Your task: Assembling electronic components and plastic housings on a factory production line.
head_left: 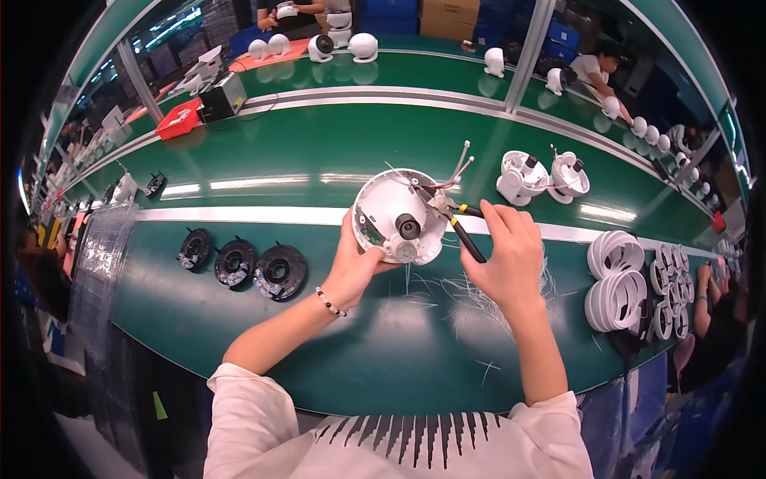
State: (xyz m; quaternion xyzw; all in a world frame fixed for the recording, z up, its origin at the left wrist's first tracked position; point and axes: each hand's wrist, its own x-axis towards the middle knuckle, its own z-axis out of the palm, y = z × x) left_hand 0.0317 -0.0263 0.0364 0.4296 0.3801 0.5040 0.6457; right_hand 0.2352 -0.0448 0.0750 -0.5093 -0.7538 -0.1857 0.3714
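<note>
Wht shirt w/ blk spiky print; bracelet (beaded, dk/pale mix)

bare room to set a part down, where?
Far green strip, between the red tray and the held white housing. Also the near bench below the black rings, left of the left forearm. Crowded: beneath the right hand, with scattered white clippings, and the right end, packed with white rings.
</note>
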